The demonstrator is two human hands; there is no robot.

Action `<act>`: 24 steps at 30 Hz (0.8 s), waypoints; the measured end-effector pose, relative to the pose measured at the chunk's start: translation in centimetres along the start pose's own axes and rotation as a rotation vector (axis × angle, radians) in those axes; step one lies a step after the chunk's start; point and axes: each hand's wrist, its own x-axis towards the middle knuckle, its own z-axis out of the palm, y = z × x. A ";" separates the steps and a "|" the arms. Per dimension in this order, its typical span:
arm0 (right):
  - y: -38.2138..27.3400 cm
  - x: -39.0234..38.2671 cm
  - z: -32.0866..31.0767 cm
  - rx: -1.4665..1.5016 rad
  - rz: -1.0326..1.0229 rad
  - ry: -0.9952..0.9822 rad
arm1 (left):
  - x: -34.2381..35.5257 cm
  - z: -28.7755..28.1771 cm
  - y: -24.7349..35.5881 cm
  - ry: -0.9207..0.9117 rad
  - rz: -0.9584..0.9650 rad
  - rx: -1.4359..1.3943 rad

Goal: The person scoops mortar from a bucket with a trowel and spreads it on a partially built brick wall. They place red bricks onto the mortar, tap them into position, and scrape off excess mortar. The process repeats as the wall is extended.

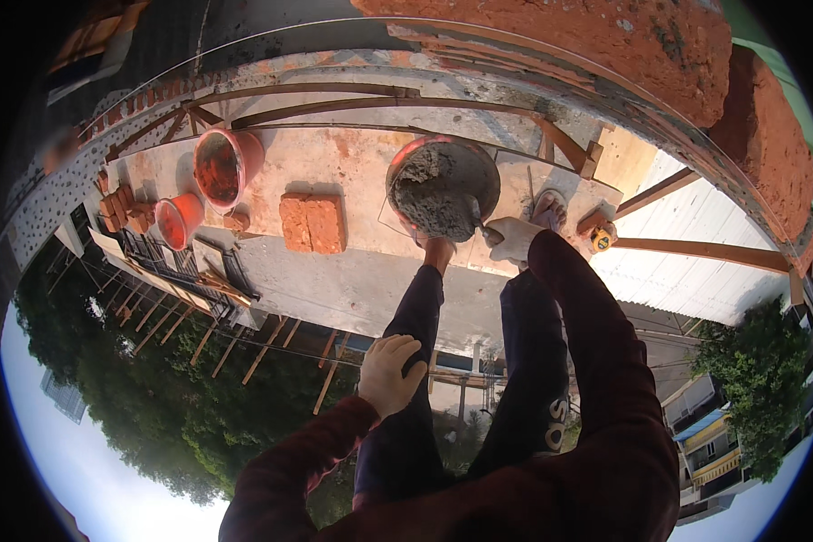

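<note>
**Spotter:** Talk me through it. What's the right hand doing?

**Operator:** I've got the right hand [515, 240] here, gloved, fingers closed round the trowel [477, 217]! The blade sits in the mortar [434, 181], at the near right side of the tub [486, 167]. That low grip looks sensible to me: the arm drops straight down to the load.

**Spotter:** And the left?

**Operator:** The left hand [390, 375], gloved too, rests on the left leg [417, 312], nearer me. I see nothing in it, but the palm is hidden, so I can't tell how wide the fingers stand. My read: it's a prop for the stooping body.

**Spotter:** Why is the tub there?

**Operator:** Easy reach, I'd judge! It stands on the platform [357, 163], just beyond the left foot [438, 253] and left of the right foot [548, 213], so the trowel hardly has to travel.

**Spotter:** What's around it?

**Operator:** Left of the tub, bricks [312, 223] lie side by side, handy but out of the trowel's way. Farther left come a large red bucket [251, 155] and a smaller one [190, 210], well apart from the work. Over right, past the foot, a yellow tape measure [602, 239] sits by a loose brick [593, 221], probably parked within grabbing distance. And far right, the brick wall [641, 54] looms close!
</note>
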 end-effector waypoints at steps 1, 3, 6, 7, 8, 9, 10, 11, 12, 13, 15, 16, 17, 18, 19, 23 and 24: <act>-1.1 -3.2 0.3 0.041 0.010 -0.009 | 0.2 0.1 0.2 -0.018 -0.029 0.006; -1.8 -9.0 1.1 0.059 -0.086 -0.058 | -0.4 0.1 0.4 -0.044 -0.078 0.042; -4.5 -21.9 0.4 0.058 -0.122 0.022 | -0.4 0.1 0.6 -0.055 -0.027 0.111; -2.6 -25.1 0.3 0.057 -0.193 0.062 | 0.0 0.1 0.8 -0.045 -0.010 0.146; -0.7 -27.8 0.1 0.051 -0.275 0.086 | 0.5 -0.2 0.9 -0.070 0.020 0.173; -2.7 -32.7 -0.9 0.077 -0.234 0.118 | 0.7 -0.3 1.0 -0.090 0.036 0.200; -4.7 -38.0 -1.9 0.103 -0.187 0.153 | 1.1 -0.2 1.4 -0.113 0.056 0.221; -2.6 -40.9 -2.1 -0.097 -0.244 0.280 | 1.6 -0.2 1.8 -0.138 0.075 0.239; -7.3 -46.6 -3.2 0.041 0.000 0.252 | 1.7 -0.5 2.0 -0.157 0.077 0.262; -5.1 -48.6 -4.1 -0.017 -0.124 0.308 | 1.6 -0.7 2.2 -0.174 0.074 0.280; -7.0 -54.5 -6.5 0.099 -0.020 0.380 | 1.2 -1.5 2.6 -0.178 0.041 0.308; -7.0 -56.9 -7.6 0.094 -0.017 0.442 | 1.2 -1.7 2.7 -0.184 0.028 0.317; -6.7 -58.6 -9.1 0.065 -0.008 0.500 | 1.1 -2.4 3.1 -0.197 -0.001 0.345; -6.6 -60.3 -10.4 0.014 0.039 0.562 | 1.1 -2.7 3.2 -0.216 0.006 0.350; -6.9 -61.8 -11.7 -0.054 0.098 0.641 | 1.3 -2.8 3.4 -0.226 0.011 0.352; -3.1 -62.3 -17.0 -0.554 0.005 0.981 | 1.0 -2.3 4.0 -0.260 -0.018 0.359; -1.7 -61.5 -18.0 -0.721 -0.027 1.075 | 1.3 -1.8 3.9 -0.271 -0.020 0.355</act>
